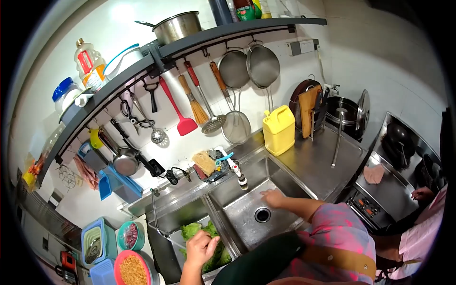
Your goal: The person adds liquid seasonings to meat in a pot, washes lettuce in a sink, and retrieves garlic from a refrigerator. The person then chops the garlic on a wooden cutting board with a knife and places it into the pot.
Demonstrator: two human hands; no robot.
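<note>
My left hand (201, 248) hangs over the left sink basin with its fingers curled, above green leafy vegetables (192, 231); whether anything is inside the fingers is hidden. Reaching into the right basin (242, 218), my right hand (273, 197) has its fingers stretched out, with nothing in them. It is above and to the right of the round drain (262, 215). The faucet (240, 176) stands just to the left of that hand. A sponge (204, 163) lies on the ledge behind the sink.
A yellow jug (279, 130) stands right of the basins. Bowls and tubs, one a red bowl (132, 268), sit at the lower left. Utensils hang from the shelf (237, 28). Another person (422, 232) stands at the right by the stove (387, 190).
</note>
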